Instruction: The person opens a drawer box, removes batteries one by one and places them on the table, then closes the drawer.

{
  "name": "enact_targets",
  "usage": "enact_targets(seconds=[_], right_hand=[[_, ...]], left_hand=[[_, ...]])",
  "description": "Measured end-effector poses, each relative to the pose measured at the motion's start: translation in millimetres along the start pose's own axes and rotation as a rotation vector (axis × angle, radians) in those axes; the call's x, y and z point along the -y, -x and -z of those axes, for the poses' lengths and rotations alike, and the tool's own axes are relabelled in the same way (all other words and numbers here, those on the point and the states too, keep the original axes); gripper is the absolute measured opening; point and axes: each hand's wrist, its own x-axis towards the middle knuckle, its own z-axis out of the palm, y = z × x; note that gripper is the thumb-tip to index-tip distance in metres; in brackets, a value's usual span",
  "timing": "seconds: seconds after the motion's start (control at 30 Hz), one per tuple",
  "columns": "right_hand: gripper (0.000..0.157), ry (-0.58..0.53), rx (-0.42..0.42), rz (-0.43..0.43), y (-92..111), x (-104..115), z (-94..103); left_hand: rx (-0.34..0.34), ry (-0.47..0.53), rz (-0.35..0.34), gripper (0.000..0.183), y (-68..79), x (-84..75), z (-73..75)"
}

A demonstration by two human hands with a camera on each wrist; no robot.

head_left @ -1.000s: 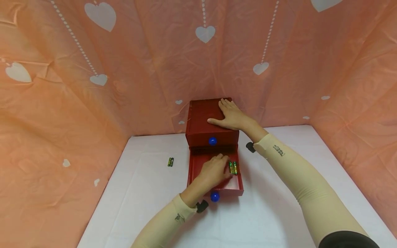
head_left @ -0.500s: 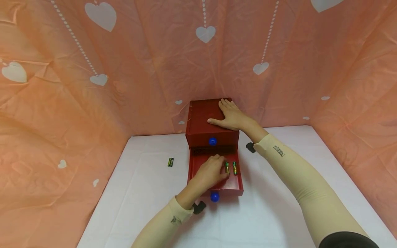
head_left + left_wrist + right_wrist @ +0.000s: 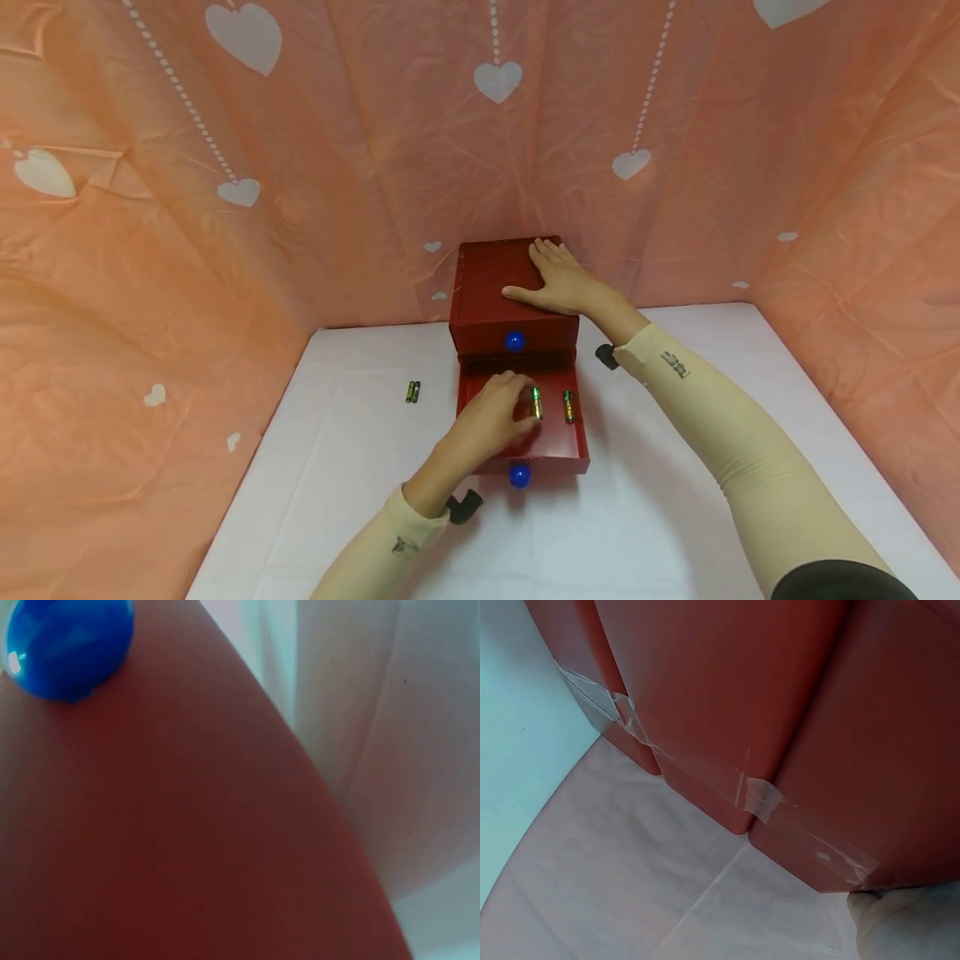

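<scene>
My left hand (image 3: pixel 487 419) is over the pulled-out lower drawer (image 3: pixel 555 446) of a red box. Between its thumb and fingertips it pinches a green and gold battery (image 3: pixel 536 403) by the ends. A second battery (image 3: pixel 568 407) lies by the drawer's right wall. My right hand (image 3: pixel 558 279) rests flat, fingers spread, on top of the red box (image 3: pixel 487 279). In the left wrist view the drawer front (image 3: pixel 195 810) and its blue knob (image 3: pixel 71 645) fill much of the picture; the hand is out of sight there. Part of my right hand (image 3: pixel 911 926) shows below the taped red box (image 3: pixel 705 697).
Two more batteries (image 3: pixel 412 392) lie side by side on the white tablecloth (image 3: pixel 337 467), left of the box. The upper drawer is closed, with a blue knob (image 3: pixel 514 342). An orange curtain with white hearts (image 3: pixel 360 208) hangs behind and at both sides.
My left hand has moved left across the drawer with one battery, which has come away from the battery beside it. The right hand has stayed still on the box.
</scene>
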Motion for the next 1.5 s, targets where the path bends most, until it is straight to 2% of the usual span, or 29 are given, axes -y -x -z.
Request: enact_targets(seconds=[0.53, 0.9, 1.13, 1.37, 1.5], right_hand=[[0.110, -0.005, 0.004, -0.003, -0.3, -3.2, -1.1], [0.110, -0.012, 0.008, -0.006, -0.5, -2.0, 0.1], [0.110, -0.008, 0.005, -0.003, -0.8, -1.3, -0.8], [0.109, -0.003, 0.005, -0.001, -2.3, -1.2, -1.2], [0.109, -0.004, 0.010, -0.004, -2.2, -1.1, -0.8]], left_hand=[[-0.068, 0.022, -0.062, 0.048, 21.6, 14.8, 20.4], [-0.120, 0.073, -0.046, 0.052, 32.9, 28.0, 37.0], [-0.152, 0.083, -0.085, 0.052, 41.5, 40.0, 46.3], [-0.212, 0.052, -0.171, 0.051, 47.5, 60.4, 55.4], [-0.200, 0.059, -0.202, 0.049, 52.0, 70.9, 62.7]])
